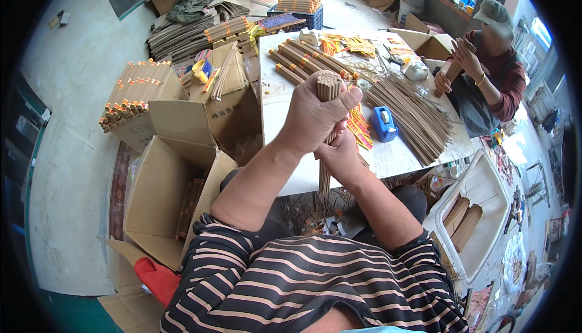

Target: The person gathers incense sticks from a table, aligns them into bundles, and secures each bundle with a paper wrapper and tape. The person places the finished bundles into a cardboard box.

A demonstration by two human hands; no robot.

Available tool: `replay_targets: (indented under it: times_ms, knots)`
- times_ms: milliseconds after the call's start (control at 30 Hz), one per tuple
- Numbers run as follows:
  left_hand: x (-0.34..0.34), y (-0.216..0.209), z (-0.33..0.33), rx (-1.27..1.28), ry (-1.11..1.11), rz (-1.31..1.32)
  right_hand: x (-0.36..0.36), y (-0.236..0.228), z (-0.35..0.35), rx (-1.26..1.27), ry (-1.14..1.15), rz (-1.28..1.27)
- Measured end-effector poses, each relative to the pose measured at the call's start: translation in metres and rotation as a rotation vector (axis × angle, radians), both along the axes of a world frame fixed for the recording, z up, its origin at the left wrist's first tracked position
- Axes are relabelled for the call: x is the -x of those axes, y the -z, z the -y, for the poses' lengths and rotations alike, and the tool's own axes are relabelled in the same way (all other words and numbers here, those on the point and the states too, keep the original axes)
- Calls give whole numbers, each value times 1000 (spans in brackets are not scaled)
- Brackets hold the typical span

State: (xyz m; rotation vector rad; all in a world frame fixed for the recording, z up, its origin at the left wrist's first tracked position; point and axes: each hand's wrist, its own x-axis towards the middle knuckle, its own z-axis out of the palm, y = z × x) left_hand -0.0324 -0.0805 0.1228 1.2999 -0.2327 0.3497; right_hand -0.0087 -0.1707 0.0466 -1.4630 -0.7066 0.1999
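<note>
Upright in front of me stands a thick bundle of brown incense sticks (328, 88), its round top end facing up. My left hand (308, 115) is wrapped round the upper part, thumb across the front. Just below it, my right hand (341, 155) closes round the same bundle; its fingers are partly hidden. The lower ends stick out beneath, over the near edge of the white table (388, 158). Behind my hands lie wrapped incense bundles (297, 60) with red and yellow bands. Loose incense sticks (412, 115) spread to the right, beside a blue tape dispenser (384, 124).
Open cardboard boxes (163, 193) stand at my left, below stacked wrapped bundles (136, 90). A white tub (488, 199) with stick bundles is at the right. Across the table a co-worker (497, 60) in a cap holds sticks. Red and yellow paper labels (348, 45) lie at the back.
</note>
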Motion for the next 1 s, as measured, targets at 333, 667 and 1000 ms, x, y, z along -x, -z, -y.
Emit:
replay_targets:
  times_ms: [333, 667, 1000]
  knots:
    - [1, 17, 4, -210, -242, 126, -19, 23, -6, 34, 104, 369]
    - [3, 18, 7, -174, -173, 33, -9, 25, -14, -107, 115, 255]
    - [49, -21, 4, -555, -231, -6, 20, -47, 53, -268, -158, 59]
